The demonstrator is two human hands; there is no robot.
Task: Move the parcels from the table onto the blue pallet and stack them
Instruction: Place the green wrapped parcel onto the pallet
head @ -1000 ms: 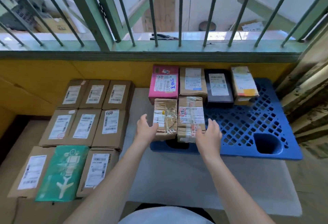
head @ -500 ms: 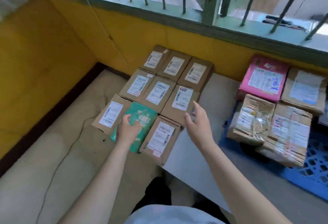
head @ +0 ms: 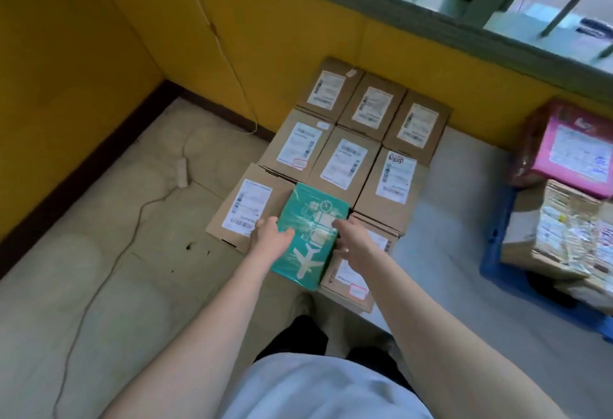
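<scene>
Head view, looking down: a green parcel [head: 310, 234], a flat rectangular packet in glossy, crinkled film printed with a pale airplane motif, is lying in the front row of a three-by-three block of parcels on the bench [head: 441, 219]. The left hand [head: 270, 236] is gripping the packet's left edge, thumb curling over the shiny top. The right hand [head: 356, 241] is pressing against the right edge, fingers bending down along the side; how far they are closing under it cannot be told. Both forearms are reaching forward from the bottom of the frame.

The eight cardboard boxes [head: 345, 163] around the packet are showing matte brown faces, square corners and white rectangular shipping labels with barcodes, and are sitting edge to edge. The bench surface is appearing pale grey and smooth, with a soft, cloth-like look.

At the right edge the blue pallet [head: 494, 262], of hard moulded plastic, is carrying a pink box [head: 577, 149] and two tape-wrapped parcels [head: 560, 236], whose brown surfaces are looking wrinkled under clear tape.

A thin white cable [head: 109, 266] is trailing in loose curves across the beige floor [head: 66, 286]. Behind the bench a smooth yellow wall [head: 265, 37] is rising to a green window frame [head: 431, 20] with slender bars.
</scene>
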